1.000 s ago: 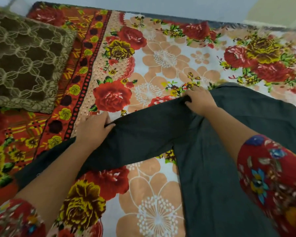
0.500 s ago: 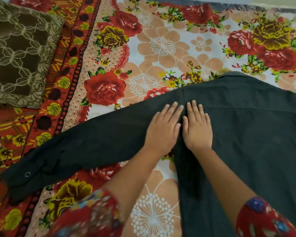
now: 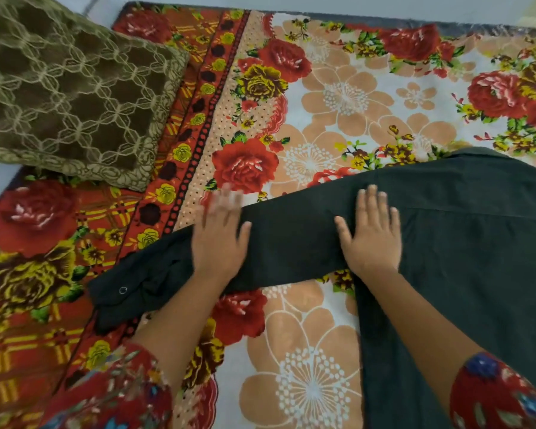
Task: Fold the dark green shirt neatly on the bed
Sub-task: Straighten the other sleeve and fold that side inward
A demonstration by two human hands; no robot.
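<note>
Directly under R hand (image 3: pixel 370 239): shirt (image 3: pixel 477 258) (flat)

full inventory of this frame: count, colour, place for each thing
shirt: 1, dark green, spread flat on the right of the bed, one arm stretched out to the left
cuff: 1, dark green, rumpled, at the left end of that arm
button: 1, pale ring, on the cuff
bedsheet: 1, red, yellow and peach flowers on white, red border at left, under everything
pillow: 1, brown with tan lattice, upper left of the bed
left hand: 1, flat on the shirt's arm near the cuff, fingers straight, blurred
right hand: 1, flat on the shirt near the shoulder, fingers spread
worn sleeves: 2, red floral, bottom edge
</note>
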